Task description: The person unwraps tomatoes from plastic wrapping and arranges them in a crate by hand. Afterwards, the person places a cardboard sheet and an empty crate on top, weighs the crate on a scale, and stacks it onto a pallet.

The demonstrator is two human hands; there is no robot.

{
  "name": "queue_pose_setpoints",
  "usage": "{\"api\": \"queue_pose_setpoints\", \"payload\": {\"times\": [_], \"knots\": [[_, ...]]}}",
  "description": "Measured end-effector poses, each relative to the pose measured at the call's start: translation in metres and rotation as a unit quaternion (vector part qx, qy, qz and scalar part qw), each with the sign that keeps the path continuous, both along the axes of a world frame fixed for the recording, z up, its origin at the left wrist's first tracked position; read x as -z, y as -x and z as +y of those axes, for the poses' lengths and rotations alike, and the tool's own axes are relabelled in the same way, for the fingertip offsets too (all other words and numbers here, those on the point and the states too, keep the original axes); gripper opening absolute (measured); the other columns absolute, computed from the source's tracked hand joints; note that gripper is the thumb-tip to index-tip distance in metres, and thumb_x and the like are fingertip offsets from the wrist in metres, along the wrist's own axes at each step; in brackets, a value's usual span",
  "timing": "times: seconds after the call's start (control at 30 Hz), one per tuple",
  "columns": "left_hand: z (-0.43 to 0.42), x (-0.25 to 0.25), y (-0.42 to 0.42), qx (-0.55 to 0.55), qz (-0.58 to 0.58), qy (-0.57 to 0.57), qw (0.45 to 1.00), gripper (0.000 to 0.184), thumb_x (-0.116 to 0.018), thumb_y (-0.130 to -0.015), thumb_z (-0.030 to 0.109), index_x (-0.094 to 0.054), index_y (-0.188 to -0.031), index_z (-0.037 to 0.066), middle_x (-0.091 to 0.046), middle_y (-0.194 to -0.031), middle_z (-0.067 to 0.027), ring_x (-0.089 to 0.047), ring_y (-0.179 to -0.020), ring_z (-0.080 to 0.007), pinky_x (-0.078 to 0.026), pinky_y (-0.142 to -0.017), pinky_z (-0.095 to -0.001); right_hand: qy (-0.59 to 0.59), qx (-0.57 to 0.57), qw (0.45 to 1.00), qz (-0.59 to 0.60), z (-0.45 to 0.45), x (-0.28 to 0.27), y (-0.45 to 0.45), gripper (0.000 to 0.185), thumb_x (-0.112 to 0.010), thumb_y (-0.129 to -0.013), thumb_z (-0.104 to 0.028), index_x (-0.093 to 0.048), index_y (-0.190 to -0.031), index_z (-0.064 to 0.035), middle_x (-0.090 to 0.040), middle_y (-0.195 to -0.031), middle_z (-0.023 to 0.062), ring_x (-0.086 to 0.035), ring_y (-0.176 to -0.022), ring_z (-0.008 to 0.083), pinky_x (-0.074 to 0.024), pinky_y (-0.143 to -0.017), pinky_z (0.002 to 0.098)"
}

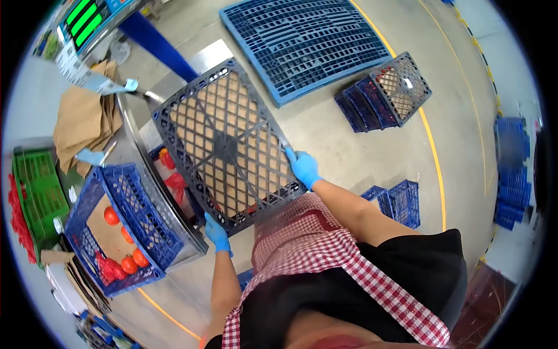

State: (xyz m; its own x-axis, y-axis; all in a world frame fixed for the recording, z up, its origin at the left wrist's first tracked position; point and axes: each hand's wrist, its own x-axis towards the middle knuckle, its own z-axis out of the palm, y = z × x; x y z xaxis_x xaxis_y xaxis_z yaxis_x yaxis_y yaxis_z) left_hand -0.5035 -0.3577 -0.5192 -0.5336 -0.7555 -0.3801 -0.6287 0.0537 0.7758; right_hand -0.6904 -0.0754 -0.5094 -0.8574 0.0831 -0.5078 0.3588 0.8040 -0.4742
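Both my hands, in blue gloves, hold a dark plastic crate [225,145]. Its lattice face is turned toward me, and brown cardboard shows behind the bars. Bits of red show through along its lower edge. My left hand [218,234] grips the near bottom corner. On the right side edge, my right hand [304,167] is closed with the thumb over the rim. Left of the crate, a blue crate [142,218] lined with cardboard sits on the metal table [131,131], with several tomatoes [129,264] and red netting in it. Partly hidden behind the held crate are red and yellow items.
A blue pallet [308,43] lies on the floor ahead. Right of it stands a stack of crates [386,93], and more blue crates [401,200] are by my right elbow. Brown paper bags [84,122], a green crate [40,195] and a scale display [84,23] are at left.
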Motion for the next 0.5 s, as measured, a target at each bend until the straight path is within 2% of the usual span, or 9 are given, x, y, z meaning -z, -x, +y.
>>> {"api": "queue_pose_setpoints", "payload": {"times": [0.1, 0.13, 0.17, 0.23, 0.3, 0.33, 0.43, 0.5], "knots": [[-0.015, 0.002, 0.014, 0.024, -0.016, 0.088, 0.996, 0.05, -0.043, -0.093, 0.045, -0.06, -0.087, -0.002, -0.062, -0.077, -0.0143, -0.054, -0.072, -0.0219, -0.042, -0.069, -0.0365, -0.019, -0.06, 0.997, -0.033, 0.002, 0.008, 0.011, 0.068, -0.029, -0.089, -0.06, -0.067, -0.082, -0.0029, -0.063, -0.084, 0.0235, -0.061, -0.081, 0.039, -0.0469, -0.075, 0.0452], [-0.022, 0.004, 0.028, 0.009, 0.019, 0.086, 0.996, 0.05, -0.044, -0.093, 0.045, -0.059, -0.085, -0.002, -0.061, -0.076, -0.0163, -0.054, -0.071, -0.0249, -0.042, -0.068, -0.0376, -0.027, -0.104, 0.993, -0.041, 0.004, 0.004, 0.015, 0.067, -0.03, -0.089, -0.059, -0.066, -0.083, -0.0027, -0.063, -0.084, 0.0236, -0.061, -0.081, 0.0392, -0.0468, -0.074, 0.0459], [-0.027, 0.006, 0.044, -0.007, 0.053, 0.084, 0.995, 0.051, -0.044, -0.092, 0.046, -0.058, -0.083, -0.002, -0.061, -0.074, -0.0182, -0.055, -0.069, -0.028, -0.042, -0.067, -0.0387, -0.046, -0.095, 0.994, -0.007, 0.002, 0.008, 0.016, 0.067, -0.03, -0.09, -0.058, -0.066, -0.084, -0.0026, -0.063, -0.084, 0.0236, -0.061, -0.081, 0.0393, -0.0468, -0.074, 0.0461], [-0.037, -0.004, 0.076, 0.009, -0.019, 0.118, 0.993, 0.056, -0.042, -0.091, 0.051, -0.059, -0.083, -0.002, -0.061, -0.076, -0.0233, -0.057, -0.071, -0.0364, -0.043, -0.067, -0.0419, -0.08, -0.069, 0.992, 0.063, -0.006, 0.018, 0.015, 0.066, -0.03, -0.09, -0.057, -0.065, -0.085, -0.0024, -0.063, -0.085, 0.0236, -0.061, -0.082, 0.0394, -0.0468, -0.074, 0.0463], [-0.051, 0.02, 0.084, -0.022, -0.119, 0.123, 0.985, 0.06, -0.04, -0.09, 0.054, -0.061, -0.083, -0.001, -0.06, -0.078, -0.0257, -0.055, -0.072, -0.0427, -0.043, -0.066, -0.0462, -0.068, -0.048, 0.995, 0.054, -0.013, 0.023, 0.019, 0.065, -0.031, -0.091, -0.057, -0.065, -0.087, -0.0017, -0.063, -0.086, 0.0244, -0.061, -0.083, 0.0401, -0.0464, -0.074, 0.0466], [-0.051, 0.029, 0.083, -0.018, -0.106, 0.149, 0.983, 0.064, -0.035, -0.091, 0.056, -0.063, -0.08, 0.0, -0.06, -0.08, -0.0274, -0.055, -0.076, -0.0459, -0.042, -0.067, -0.0499, -0.064, -0.035, 0.996, 0.049, -0.014, 0.025, 0.021, 0.064, -0.031, -0.091, -0.056, -0.065, -0.088, -0.0014, -0.063, -0.086, 0.0247, -0.06, -0.083, 0.0404, -0.0462, -0.074, 0.0468], [-0.056, 0.032, 0.083, -0.005, -0.133, 0.124, 0.983, 0.069, -0.031, -0.091, 0.059, -0.063, -0.077, -0.001, -0.06, -0.077, -0.027, -0.055, -0.073, -0.0459, -0.043, -0.066, -0.0506, 0.039, -0.011, 0.999, 0.024, -0.009, 0.024, 0.021, 0.064, -0.031, -0.091, -0.056, -0.064, -0.091, -0.0004, -0.062, -0.087, 0.0262, -0.059, -0.084, 0.042, -0.0454, -0.074, 0.0468], [-0.061, 0.034, 0.084, 0.0, -0.151, 0.081, 0.985, 0.072, -0.029, -0.091, 0.059, -0.063, -0.076, -0.003, -0.06, -0.074, -0.0264, -0.055, -0.07, -0.0451, -0.043, -0.064, -0.0505, 0.049, -0.008, 0.998, 0.027, -0.002, 0.039, 0.023, 0.064, -0.034, -0.092, -0.055, -0.065, -0.09, 0.0013, -0.062, -0.085, 0.0271, -0.06, -0.082, 0.0408, -0.0451, -0.073, 0.0445]]}}
